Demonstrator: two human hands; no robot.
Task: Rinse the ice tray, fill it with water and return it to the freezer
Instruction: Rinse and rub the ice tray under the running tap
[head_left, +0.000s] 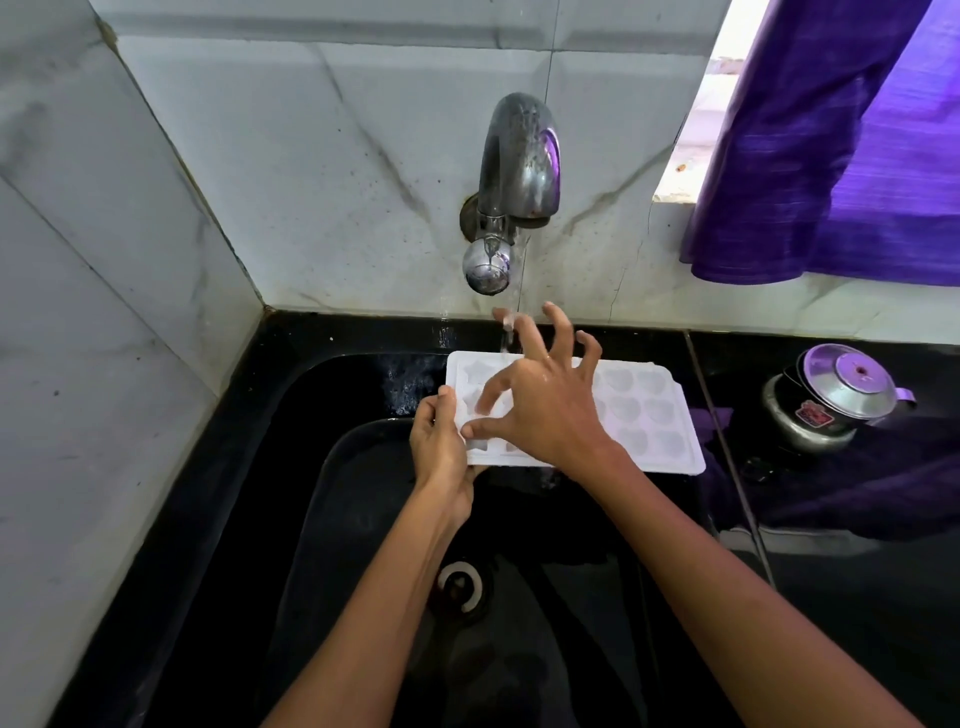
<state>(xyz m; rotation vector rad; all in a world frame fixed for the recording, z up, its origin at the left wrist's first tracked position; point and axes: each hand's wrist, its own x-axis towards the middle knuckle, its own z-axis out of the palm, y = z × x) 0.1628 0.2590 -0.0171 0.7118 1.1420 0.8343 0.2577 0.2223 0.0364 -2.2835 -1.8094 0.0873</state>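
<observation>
Tray (644, 410) gripped at left hand's (439, 447) thumb.

White ice tray (644, 410); black sink (311, 467); purple curtain (831, 156)

Ice tray (649, 415): white plastic, matt, wet. Tap (519, 156): metal, dulled and water-spotted. Sink (322, 519): black, glossy. Wall tiles (311, 156): pale veined marble look, smooth. Curtain (831, 156): purple cloth, faint sheen. Pot (831, 400): polished metal, shiny lid.
</observation>
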